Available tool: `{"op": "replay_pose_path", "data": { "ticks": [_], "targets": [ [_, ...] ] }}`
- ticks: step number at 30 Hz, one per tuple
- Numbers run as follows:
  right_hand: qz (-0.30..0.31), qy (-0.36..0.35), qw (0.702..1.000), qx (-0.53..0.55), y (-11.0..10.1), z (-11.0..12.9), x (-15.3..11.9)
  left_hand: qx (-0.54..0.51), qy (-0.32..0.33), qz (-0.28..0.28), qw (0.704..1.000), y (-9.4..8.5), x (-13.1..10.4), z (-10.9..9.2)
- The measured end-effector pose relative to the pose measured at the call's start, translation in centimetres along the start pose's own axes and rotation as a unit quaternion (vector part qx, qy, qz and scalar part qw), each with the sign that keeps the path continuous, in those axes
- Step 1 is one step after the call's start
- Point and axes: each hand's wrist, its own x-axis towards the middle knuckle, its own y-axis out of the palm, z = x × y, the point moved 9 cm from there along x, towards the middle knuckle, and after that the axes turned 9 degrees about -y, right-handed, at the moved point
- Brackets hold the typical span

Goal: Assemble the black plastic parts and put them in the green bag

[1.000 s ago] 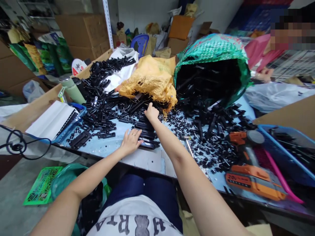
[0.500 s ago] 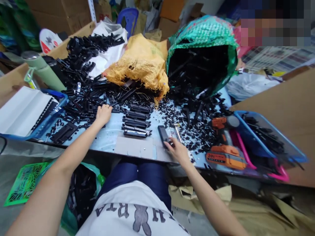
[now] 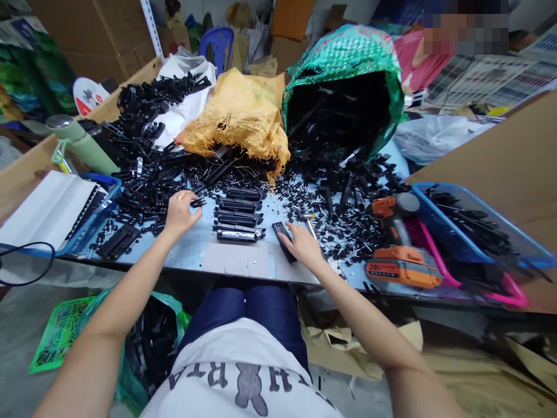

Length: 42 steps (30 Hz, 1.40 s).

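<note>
My left hand (image 3: 181, 212) pinches a small black part (image 3: 198, 202) just over the table, beside the heap of black parts (image 3: 150, 186). On the right, my right hand (image 3: 303, 245) has its fingers on a black rectangular block (image 3: 281, 235) lying at the grey cardboard near the front edge. Between my hands lies a row of several long black pieces (image 3: 238, 218), the nearest with a shiny strip. A hammer (image 3: 310, 223) rests just behind my right hand, partly hidden by it.
An orange cordless drill (image 3: 402, 264) and a blue basket (image 3: 478, 232) stand at the right. Behind are a yellow sack (image 3: 243, 110) and an open green sack (image 3: 343, 64) with black parts spilling out. A green flask (image 3: 82, 142) stands left. A person in pink is at the back right.
My left hand has lifted from the heap with a small black part between its fingers. My right hand has moved further over the black block. The view has shifted slightly.
</note>
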Motion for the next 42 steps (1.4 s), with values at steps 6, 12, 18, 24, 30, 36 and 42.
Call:
{"op": "replay_pose_path", "data": {
  "ticks": [6,12,18,24,30,36,42],
  "targets": [
    [-0.030,0.011,0.974,0.225,0.2,1.3,0.6,-0.253,0.073,0.117,0.958,2.0,-7.4,-10.5],
    [-0.039,0.078,0.770,0.632,0.7,5.6,-1.3,-0.362,-0.024,0.149,0.920,4.9,-9.7,-13.4],
    [-0.038,-0.092,0.836,0.539,-2.0,6.6,-1.0,-0.297,-0.008,0.135,0.945,3.8,-10.2,-14.2],
    [-0.142,-0.100,0.853,0.491,-4.0,7.8,-1.1,-0.335,-0.069,-0.055,0.938,2.4,-11.1,-14.5],
    [-0.211,-0.091,0.859,0.456,-4.4,9.0,-1.9,-0.354,-0.001,-0.056,0.934,1.3,-9.7,-15.0],
    [-0.157,-0.128,0.893,0.402,-3.4,9.9,-1.2,-0.358,-0.066,-0.019,0.931,3.6,-10.4,-13.1],
    [-0.070,-0.036,0.985,0.151,-2.3,-0.1,2.8,-0.222,-0.125,0.081,0.964,6.1,-14.2,-11.5]
  ]
}}
